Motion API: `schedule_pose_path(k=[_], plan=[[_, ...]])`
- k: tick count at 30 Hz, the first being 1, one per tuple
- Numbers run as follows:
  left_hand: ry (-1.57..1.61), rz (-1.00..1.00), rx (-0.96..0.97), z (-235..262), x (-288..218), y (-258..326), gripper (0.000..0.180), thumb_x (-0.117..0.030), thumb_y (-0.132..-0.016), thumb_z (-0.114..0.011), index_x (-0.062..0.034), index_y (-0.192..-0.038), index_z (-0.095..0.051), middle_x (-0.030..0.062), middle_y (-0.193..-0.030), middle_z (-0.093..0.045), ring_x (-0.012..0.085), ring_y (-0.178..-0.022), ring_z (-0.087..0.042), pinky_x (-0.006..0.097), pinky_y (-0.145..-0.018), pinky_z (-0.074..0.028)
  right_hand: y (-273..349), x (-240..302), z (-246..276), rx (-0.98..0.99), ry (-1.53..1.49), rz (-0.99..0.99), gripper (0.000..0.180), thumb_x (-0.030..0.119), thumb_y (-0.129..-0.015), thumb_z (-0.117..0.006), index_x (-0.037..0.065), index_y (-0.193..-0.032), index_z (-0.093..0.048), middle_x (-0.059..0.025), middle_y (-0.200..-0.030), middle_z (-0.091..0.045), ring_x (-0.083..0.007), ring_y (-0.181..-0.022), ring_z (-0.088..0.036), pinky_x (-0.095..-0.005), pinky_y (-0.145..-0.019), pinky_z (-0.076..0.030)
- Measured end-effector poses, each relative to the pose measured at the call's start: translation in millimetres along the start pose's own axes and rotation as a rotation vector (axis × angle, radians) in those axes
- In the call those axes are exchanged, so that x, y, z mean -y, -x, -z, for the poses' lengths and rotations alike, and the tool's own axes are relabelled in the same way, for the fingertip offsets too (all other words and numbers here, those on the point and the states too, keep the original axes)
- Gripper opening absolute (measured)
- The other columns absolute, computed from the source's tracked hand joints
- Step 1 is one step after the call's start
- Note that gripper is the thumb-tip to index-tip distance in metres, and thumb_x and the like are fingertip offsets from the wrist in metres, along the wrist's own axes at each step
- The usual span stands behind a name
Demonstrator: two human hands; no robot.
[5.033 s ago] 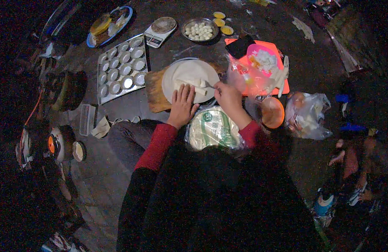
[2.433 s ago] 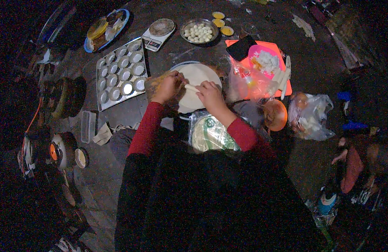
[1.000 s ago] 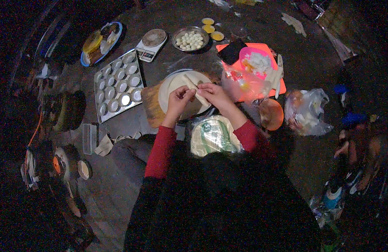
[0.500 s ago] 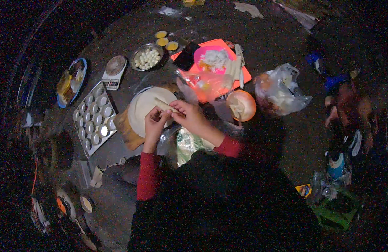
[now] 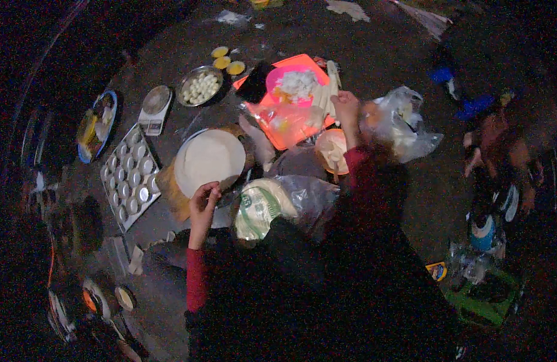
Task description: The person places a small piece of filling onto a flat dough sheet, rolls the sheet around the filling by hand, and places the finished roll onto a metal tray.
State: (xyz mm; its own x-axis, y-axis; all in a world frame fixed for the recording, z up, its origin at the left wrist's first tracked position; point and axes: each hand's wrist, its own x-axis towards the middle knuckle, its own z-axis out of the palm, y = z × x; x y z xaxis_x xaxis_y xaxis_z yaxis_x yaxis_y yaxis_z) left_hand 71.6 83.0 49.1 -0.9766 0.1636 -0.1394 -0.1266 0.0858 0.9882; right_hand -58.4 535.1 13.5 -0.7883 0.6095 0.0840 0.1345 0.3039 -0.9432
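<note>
At the near edge of a stack of thin round white wrappers [image 5: 210, 158], my left hand [image 5: 202, 202] has its thumb and fingers pressed together. Whether a wrapper edge is between them is unclear. My right hand [image 5: 346, 110] reaches to the right side of an orange tray [image 5: 283, 142], its fingertips pinched at the end of a pale rolled stick [image 5: 331, 107] beside several similar rolls. On the tray, a pink plate [image 5: 273, 83] carries white shreds [image 5: 298, 83] and some orange bits. A dark flat object [image 5: 254, 84] lies over the tray's left part.
An orange bowl [image 5: 343, 164] of pale paste with a spoon is below my right hand; a plastic bag [image 5: 405, 130] lies right. Left are a metal bowl [image 5: 185, 87] of small white balls, a scale [image 5: 154, 108] and a tray of round cups [image 5: 124, 212]. A plastic-wrapped pack [image 5: 260, 205] lies near.
My hands were together over the wrappers, holding a pale roll. Now they are apart: the right has moved right to the orange tray, the left slightly down to the stack's near edge.
</note>
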Motion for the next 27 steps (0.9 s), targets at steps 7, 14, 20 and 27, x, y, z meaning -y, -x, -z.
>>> schedule_pose_path(k=[7, 14, 20, 27], plan=[[-0.729, -0.348, -0.051, 16.1, 25.8, -9.9, 0.024, -0.007, -0.079, -0.069, -0.0005, -0.102, -0.066, 0.0143, -0.100, -0.063, 0.0352, -0.091, -0.059, 0.037, -0.084, -0.047, -22.9, -22.8, -16.8, -0.172, 0.763, 0.244, 0.035, 0.019, -0.075, -0.075, 0.003, -0.103, -0.062, -0.0193, -0.098, -0.068, -0.0293, -0.090, -0.067, -0.0374, -0.074, -0.052], [-0.847, -0.369, -0.073, 32.7, 43.2, -19.8, 0.023, -0.013, -0.078, -0.070, -0.0074, -0.101, -0.069, 0.0110, -0.106, -0.063, 0.0324, -0.097, -0.058, 0.041, -0.083, -0.050, 42.4, 55.9, -39.3, -0.117, 0.353, 0.271, 0.032, 0.026, -0.082, -0.073, 0.004, -0.103, -0.062, -0.0094, -0.093, -0.066, -0.0161, -0.080, -0.064, -0.0319, -0.071, -0.051], [-0.918, -0.404, -0.041, 35.5, 32.3, -22.4, 0.023, -0.017, -0.076, -0.072, -0.0108, -0.099, -0.071, 0.0086, -0.105, -0.063, 0.0302, -0.094, -0.059, 0.040, -0.080, -0.050, 173.6, 128.7, -103.1, 0.341, 0.017, 0.507, 0.016, 0.018, -0.089, -0.063, 0.003, -0.096, -0.066, -0.0078, -0.089, -0.065, -0.0174, -0.078, -0.063, -0.0310, -0.068, -0.051], [-1.007, -0.553, 0.026, 27.1, 29.0, -37.1, 0.021, -0.020, -0.077, -0.072, -0.0122, -0.097, -0.072, 0.0080, -0.103, -0.063, 0.0297, -0.092, -0.059, 0.041, -0.077, -0.050, 230.8, 77.0, -155.1, 0.748, 0.548, 0.764, 0.034, 0.005, -0.075, -0.065, 0.003, -0.108, -0.061, -0.0142, -0.119, -0.054, -0.0325, -0.111, -0.052, -0.0412, -0.089, -0.047]])
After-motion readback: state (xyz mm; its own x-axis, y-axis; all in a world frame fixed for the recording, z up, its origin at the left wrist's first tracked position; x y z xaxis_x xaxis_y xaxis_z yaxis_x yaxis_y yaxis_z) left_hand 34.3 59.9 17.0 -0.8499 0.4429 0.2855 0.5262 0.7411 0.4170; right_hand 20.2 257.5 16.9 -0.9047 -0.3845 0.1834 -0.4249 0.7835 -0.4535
